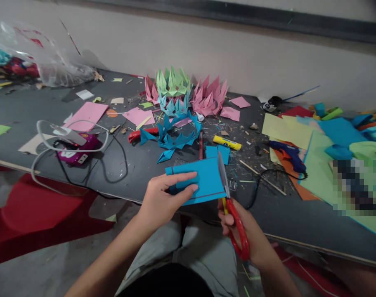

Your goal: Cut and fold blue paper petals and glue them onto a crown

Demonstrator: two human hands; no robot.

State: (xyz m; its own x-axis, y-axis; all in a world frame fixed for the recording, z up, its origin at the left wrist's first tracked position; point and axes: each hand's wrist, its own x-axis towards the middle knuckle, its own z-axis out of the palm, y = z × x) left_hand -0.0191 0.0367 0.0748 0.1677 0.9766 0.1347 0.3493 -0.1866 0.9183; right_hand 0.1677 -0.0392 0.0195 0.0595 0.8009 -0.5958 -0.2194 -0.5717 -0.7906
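My left hand [172,189] pinches a blue sheet of paper [208,177] with dark lines near its edges, holding it above the table's front edge. In my right hand [237,222] are scissors [242,241] with red handles, their blades lying along the paper's right edge. Just behind the sheet is a smaller blue paper piece [220,153]. A yellow glue stick [227,142] lies beyond that. To the left of it, a blue spiky folded-paper ring [178,138] rests on the table.
Green [172,82] and pink paper crowns [209,97] stand by the wall. A purple power strip [79,148] with looping cables sits left. At right are a blue glue gun [294,156] and piled coloured paper [318,165]. A red chair [48,210] stands at lower left.
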